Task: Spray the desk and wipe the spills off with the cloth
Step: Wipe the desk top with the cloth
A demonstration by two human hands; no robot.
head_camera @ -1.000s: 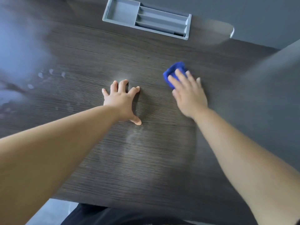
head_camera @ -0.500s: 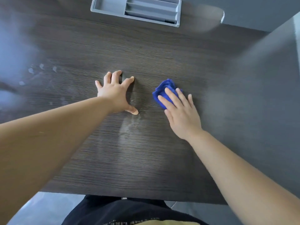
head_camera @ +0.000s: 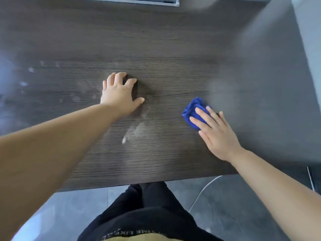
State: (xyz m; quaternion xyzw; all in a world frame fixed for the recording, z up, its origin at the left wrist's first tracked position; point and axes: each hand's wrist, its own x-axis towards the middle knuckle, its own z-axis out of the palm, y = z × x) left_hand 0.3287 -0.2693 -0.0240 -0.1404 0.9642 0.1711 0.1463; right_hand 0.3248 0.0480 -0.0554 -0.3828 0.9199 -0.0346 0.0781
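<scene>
Right hand [head_camera: 217, 134] pressing blue cloth [head_camera: 194, 108] on dark worktop [head_camera: 156, 49]
Right hand: fingers straight, flat on the bunched cloth, right of centre; left hand [head_camera: 119, 94]: fingers spread, tips on the worktop, holding nothing; pale wet smears [head_camera: 133, 133] lie between the hands; droplets [head_camera: 31, 69] at far left; grey tray [head_camera: 147, 0] at rear edge.

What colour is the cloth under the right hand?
Bright blue cloth; the head view shows it.

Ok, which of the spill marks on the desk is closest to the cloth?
The whitish streak just below the thumb of the left hand. The small droplets sit far left, beyond that hand from the blue cloth.
</scene>
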